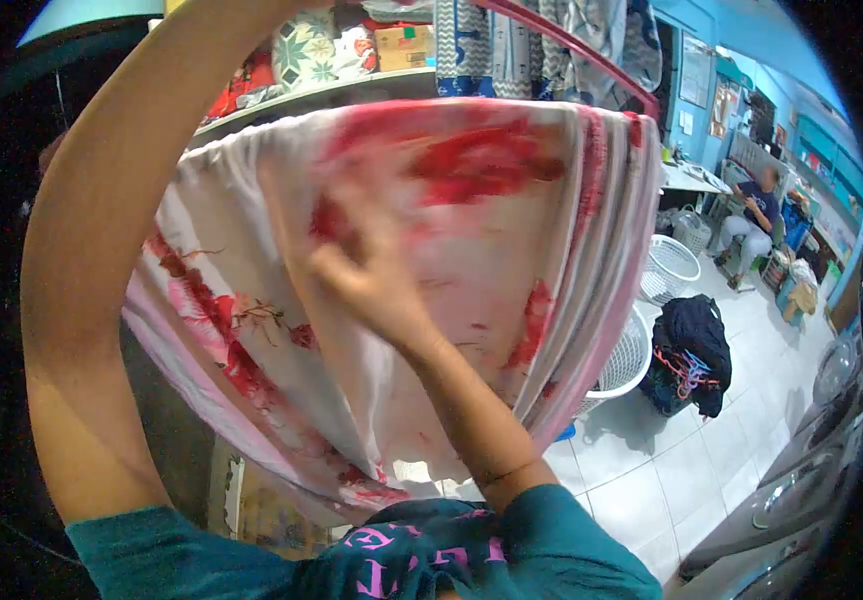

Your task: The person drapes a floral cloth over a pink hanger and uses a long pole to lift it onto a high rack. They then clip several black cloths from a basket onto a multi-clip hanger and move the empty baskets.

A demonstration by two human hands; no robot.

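A white cloth with red and pink flowers (481, 260) hangs in folds in front of me, draped over the lower bar of a pink hanger (606, 62). My right hand (366, 260) is against the front of the cloth, left of its middle. Motion blurs its fingers, but they look stretched out with the thumb apart, and I see nothing gripped in them. My left arm rises along the left side and leaves the view at the top, so the left hand is out of sight. The hanger's top is also cut off.
Behind the cloth, a shelf (331, 98) carries a box (404, 48) and folded fabrics, beside hanging patterned cloths (541, 50). White baskets (669, 268) and a dark clothes pile (689, 345) with hangers stand on the right floor. A person (754, 215) sits farther back; machines line the right.
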